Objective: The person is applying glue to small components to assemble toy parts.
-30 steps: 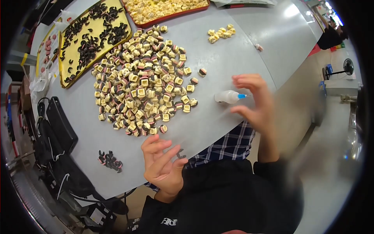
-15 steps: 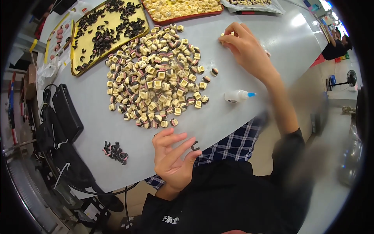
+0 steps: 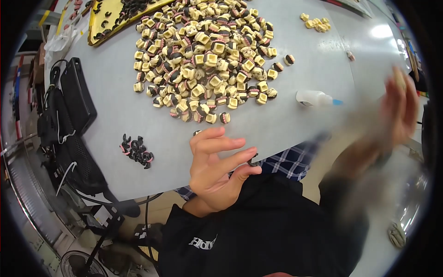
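Observation:
My left hand (image 3: 217, 168) hovers over the near table edge. Its thumb and index finger pinch a small black curved piece (image 3: 253, 161), while the other fingers are spread. Off to the right, my right hand (image 3: 399, 111) is raised and smeared by motion; a pale spot shows at its fingertips, too blurred to name. In front of my hands lies a big heap of small cream, pink and black pieces (image 3: 214, 82), many with a square hollow on the cream side. Loose black curved pieces (image 3: 137, 151) form a small pile to the left.
A white bottle with a blue tip (image 3: 314, 98) lies on its side at the right. Farther back is a little group of cream pieces (image 3: 316, 23). A yellow tray (image 3: 98, 31) with black pieces stands far left, above a black power adapter (image 3: 78, 94) and cables.
My right hand has left the small cream group at the back and swung right and nearer. My left hand still pinches the black piece. The view has shifted, so the table appears higher.

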The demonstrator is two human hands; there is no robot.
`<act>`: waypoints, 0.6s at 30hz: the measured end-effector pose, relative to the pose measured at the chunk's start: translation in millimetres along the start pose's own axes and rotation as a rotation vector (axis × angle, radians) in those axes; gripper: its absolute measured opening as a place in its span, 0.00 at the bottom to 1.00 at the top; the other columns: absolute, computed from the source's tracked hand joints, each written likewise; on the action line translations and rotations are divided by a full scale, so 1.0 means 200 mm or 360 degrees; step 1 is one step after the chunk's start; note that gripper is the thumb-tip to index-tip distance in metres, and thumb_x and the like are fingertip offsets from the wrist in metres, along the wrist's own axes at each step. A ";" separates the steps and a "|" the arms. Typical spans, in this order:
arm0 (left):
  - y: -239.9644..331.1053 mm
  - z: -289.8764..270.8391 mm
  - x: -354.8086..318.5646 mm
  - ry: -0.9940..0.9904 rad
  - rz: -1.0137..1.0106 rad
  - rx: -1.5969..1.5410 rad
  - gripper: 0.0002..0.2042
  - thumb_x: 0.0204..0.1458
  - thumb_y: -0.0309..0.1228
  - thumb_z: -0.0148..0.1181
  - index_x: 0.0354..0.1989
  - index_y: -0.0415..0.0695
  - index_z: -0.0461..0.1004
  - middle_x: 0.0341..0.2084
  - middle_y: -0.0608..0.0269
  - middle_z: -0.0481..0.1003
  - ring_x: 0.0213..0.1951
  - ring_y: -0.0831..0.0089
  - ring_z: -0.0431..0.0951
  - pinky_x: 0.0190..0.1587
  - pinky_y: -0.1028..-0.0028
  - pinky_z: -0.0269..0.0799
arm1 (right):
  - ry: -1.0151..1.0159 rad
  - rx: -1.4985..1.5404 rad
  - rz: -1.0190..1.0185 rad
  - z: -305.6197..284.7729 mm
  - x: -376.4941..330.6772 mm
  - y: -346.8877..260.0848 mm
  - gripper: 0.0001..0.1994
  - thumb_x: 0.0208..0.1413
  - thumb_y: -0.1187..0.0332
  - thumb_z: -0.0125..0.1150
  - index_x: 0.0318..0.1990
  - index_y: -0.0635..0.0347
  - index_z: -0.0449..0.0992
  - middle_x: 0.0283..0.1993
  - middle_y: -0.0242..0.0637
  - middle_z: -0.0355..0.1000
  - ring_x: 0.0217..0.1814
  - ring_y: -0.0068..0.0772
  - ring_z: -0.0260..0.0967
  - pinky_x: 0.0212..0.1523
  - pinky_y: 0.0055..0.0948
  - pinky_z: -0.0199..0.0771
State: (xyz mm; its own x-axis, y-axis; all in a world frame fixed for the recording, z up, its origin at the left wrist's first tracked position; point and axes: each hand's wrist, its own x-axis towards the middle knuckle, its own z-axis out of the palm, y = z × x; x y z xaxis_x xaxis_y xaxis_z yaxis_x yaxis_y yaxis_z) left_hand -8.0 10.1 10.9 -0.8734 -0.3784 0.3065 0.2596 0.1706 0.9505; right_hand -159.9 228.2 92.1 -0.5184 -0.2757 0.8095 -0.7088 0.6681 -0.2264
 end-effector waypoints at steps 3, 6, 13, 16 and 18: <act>-0.02 -0.02 -0.02 0.0015 0.0021 0.0047 0.17 0.27 0.25 0.70 0.33 0.45 0.79 0.36 0.65 0.70 0.46 0.62 0.61 0.41 0.68 0.63 | -0.0301 0.0569 0.0024 -0.01 -0.18 -0.12 0.12 0.45 0.82 0.58 0.41 0.69 0.72 0.35 0.49 0.71 0.34 0.35 0.72 0.38 0.27 0.75; -0.04 -0.01 -0.03 0.0022 0.0053 -0.0077 0.18 0.26 0.26 0.71 0.32 0.48 0.79 0.36 0.66 0.70 0.46 0.62 0.61 0.39 0.69 0.63 | -0.0852 0.2259 0.0858 0.05 -0.32 -0.31 0.17 0.39 0.83 0.64 0.40 0.71 0.69 0.35 0.50 0.71 0.37 0.32 0.71 0.36 0.26 0.73; -0.04 0.00 -0.03 -0.0015 0.0063 -0.0087 0.17 0.27 0.29 0.71 0.32 0.50 0.80 0.36 0.66 0.70 0.46 0.62 0.61 0.44 0.68 0.61 | -0.1119 0.2430 0.2158 0.14 -0.34 -0.44 0.20 0.41 0.83 0.63 0.43 0.68 0.64 0.36 0.47 0.72 0.37 0.28 0.71 0.39 0.24 0.73; -0.05 -0.01 -0.03 -0.0035 0.0063 -0.0095 0.16 0.28 0.30 0.70 0.32 0.51 0.80 0.36 0.65 0.70 0.46 0.62 0.61 0.46 0.66 0.60 | -0.1200 0.2485 0.2262 0.16 -0.32 -0.43 0.19 0.42 0.83 0.62 0.43 0.68 0.63 0.36 0.47 0.72 0.36 0.28 0.71 0.38 0.23 0.73; -0.05 -0.01 -0.04 -0.0078 0.0091 -0.0059 0.16 0.28 0.31 0.70 0.32 0.51 0.80 0.37 0.65 0.71 0.46 0.62 0.60 0.48 0.65 0.58 | -0.1262 0.2520 0.2299 0.16 -0.31 -0.41 0.19 0.43 0.83 0.62 0.42 0.67 0.62 0.35 0.47 0.72 0.35 0.28 0.72 0.37 0.22 0.73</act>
State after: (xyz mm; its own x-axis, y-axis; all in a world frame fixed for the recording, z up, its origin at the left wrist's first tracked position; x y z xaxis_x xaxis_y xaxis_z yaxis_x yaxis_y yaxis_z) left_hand -3.1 8.6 0.0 -0.8756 -0.3238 0.3585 0.3240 0.1568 0.9330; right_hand -84.7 167.1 42.8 -0.6008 -0.6676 -0.4397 0.7002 -0.1741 -0.6924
